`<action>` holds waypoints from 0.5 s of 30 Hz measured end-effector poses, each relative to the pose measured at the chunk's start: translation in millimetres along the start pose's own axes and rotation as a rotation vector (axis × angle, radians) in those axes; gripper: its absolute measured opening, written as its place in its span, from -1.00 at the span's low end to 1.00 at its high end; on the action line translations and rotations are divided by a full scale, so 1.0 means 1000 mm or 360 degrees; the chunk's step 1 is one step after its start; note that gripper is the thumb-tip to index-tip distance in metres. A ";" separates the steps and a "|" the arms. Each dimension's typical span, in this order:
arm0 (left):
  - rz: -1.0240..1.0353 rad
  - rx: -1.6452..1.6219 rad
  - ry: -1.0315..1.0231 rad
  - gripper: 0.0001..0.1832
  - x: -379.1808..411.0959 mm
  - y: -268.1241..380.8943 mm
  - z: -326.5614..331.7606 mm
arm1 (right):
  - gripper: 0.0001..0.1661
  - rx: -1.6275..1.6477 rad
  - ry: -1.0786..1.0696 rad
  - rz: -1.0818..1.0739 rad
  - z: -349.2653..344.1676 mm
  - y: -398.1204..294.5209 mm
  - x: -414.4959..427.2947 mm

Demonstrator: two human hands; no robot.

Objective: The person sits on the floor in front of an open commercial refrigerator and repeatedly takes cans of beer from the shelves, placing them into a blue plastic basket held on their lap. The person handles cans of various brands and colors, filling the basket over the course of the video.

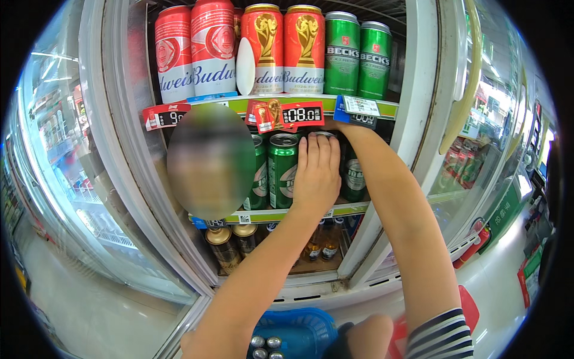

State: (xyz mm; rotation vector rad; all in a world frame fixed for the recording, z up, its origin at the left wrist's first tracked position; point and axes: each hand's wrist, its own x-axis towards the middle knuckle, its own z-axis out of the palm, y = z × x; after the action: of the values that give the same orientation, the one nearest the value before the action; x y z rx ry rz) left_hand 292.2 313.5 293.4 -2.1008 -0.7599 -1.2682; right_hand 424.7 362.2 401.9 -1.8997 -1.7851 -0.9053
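Observation:
My left hand (319, 175) lies over the front of a can (324, 133) on the middle shelf of a glass-door cooler. Its fingertips reach the can's top rim, and the thumb is hidden. Left of this hand stand green beer cans (281, 175), upright and side by side. My right hand (349, 129) reaches in under the upper shelf's price tags; only the part near the wrist shows, so what its fingers touch is hidden. Just below that wrist is a dark green can (354, 179) with a pale round label.
The upper shelf (215, 104) holds Budweiser cans (264, 54) and Beck's cans (342, 54). Gold-topped cans (219, 244) and bottles (329, 247) stand below. Cooler door frames (394, 188) flank my arms. A blue basket (309, 316) with several cans (273, 342) sits on the floor.

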 end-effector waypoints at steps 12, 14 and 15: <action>-0.0004 0.0068 -0.0039 -0.21 -0.002 -0.003 -0.008 | -0.24 0.0285 -0.0484 -0.0032 -0.050 -0.010 -0.015; 0.0009 0.0038 -0.0038 -0.22 0.002 0.008 -0.007 | -0.34 0.0112 -0.0072 -0.0044 -0.004 0.022 -0.012; 0.0005 0.0058 -0.0060 -0.22 0.002 0.007 -0.008 | -0.39 0.0042 0.0130 -0.0071 0.002 0.022 -0.013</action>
State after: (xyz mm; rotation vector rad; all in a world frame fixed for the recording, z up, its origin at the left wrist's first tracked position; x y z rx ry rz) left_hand 293.6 303.4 297.0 -2.1013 -0.7900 -1.2078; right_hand 447.0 350.9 395.1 -1.7871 -1.7888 -0.9560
